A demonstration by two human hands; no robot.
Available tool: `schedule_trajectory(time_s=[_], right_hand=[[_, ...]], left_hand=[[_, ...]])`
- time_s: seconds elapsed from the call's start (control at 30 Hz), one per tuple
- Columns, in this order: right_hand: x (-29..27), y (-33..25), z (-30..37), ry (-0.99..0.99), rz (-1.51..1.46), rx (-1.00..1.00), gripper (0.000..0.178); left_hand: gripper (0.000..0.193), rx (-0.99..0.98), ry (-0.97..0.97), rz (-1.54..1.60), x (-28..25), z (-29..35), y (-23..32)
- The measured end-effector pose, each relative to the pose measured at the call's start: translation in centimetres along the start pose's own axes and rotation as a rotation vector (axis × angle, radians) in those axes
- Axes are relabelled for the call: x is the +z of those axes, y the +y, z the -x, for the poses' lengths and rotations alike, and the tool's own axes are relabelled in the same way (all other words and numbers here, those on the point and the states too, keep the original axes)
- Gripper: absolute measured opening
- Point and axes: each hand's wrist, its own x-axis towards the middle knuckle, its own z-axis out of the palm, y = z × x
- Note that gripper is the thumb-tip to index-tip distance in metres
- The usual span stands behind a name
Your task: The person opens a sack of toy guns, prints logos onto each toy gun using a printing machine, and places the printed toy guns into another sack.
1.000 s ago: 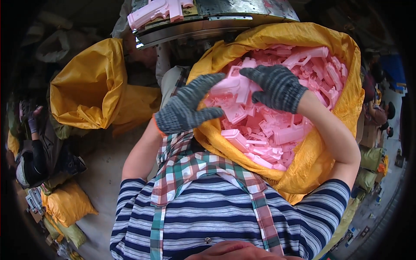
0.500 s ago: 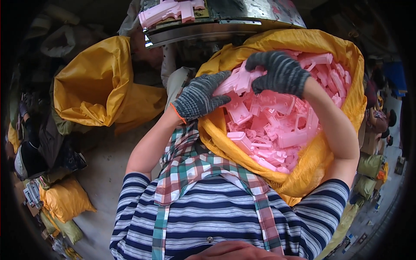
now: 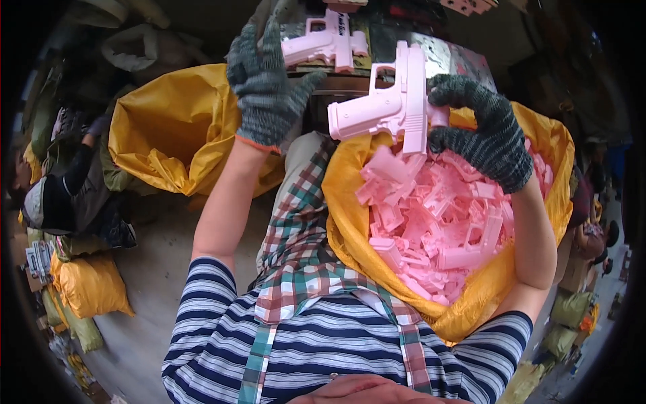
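Observation:
My right hand (image 3: 483, 135), in a grey striped knit glove, pinches a pale pink plastic toy pistol (image 3: 397, 108) by the knob at its side. The toy hangs above the near edge of a metal work surface. My left hand (image 3: 262, 94), gloved alike, is raised with fingers spread and holds nothing. Beside its fingertips a second pink toy pistol (image 3: 326, 44) with dark printing lies on the work surface. Under my right hand, a yellow woven sack (image 3: 346, 202) is full of pink toy pistol parts (image 3: 444, 219) in a heap.
A second yellow sack (image 3: 225, 148) stands with its mouth wide at the left. The metal work surface (image 3: 464, 60) lies at the far side. A stuffed orange sack (image 3: 94, 286) sits on the floor at lower left. Other people are at both sides, one person (image 3: 60, 195) at left.
My right hand has brought the toy pistol up from the sack. My left hand has left the sack's rim and moved up and left, its fingers spreading. The view has shifted slightly.

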Motion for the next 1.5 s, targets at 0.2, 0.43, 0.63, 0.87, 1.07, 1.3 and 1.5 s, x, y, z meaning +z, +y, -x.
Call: schedule_trajectory(time_s=[0.2,0.43,0.63,0.87,1.07,1.3,1.5], right_hand=[[0.7,0.6,-1.1,0.013,-0.096,0.111,0.043],[3.3,3.5,-4.4,0.152,-0.122,0.056,0.047],[6.1,5.8,-6.3,0.124,0.010,-0.108,0.045],[7.8,10.1,-9.7,0.076,0.380,-0.204,0.048],[4.0,2.2,-5.7,-0.325,-0.097,0.243,0.023],[9.0,6.5,2.9,-0.667,0.311,0.105,0.036],[11.2,8.0,3.1,-0.626,0.469,-0.019,0.033]], left_hand=[[0.065,-0.128,-0.700,-0.107,-1.1,-5.3,-1.1],[0.051,-0.001,-0.384,-0.018,-0.8,-1.5,-1.7],[0.051,-0.189,-0.225,-0.145,-6.9,4.7,-4.4],[0.066,-0.351,-0.501,-0.710,-11.1,8.7,-10.5],[0.061,-0.261,-0.568,-0.033,-9.0,9.5,-6.7],[0.052,-0.239,-0.760,0.779,-4.6,6.9,2.5],[0.057,0.270,-0.931,0.548,-2.1,7.7,7.9]])
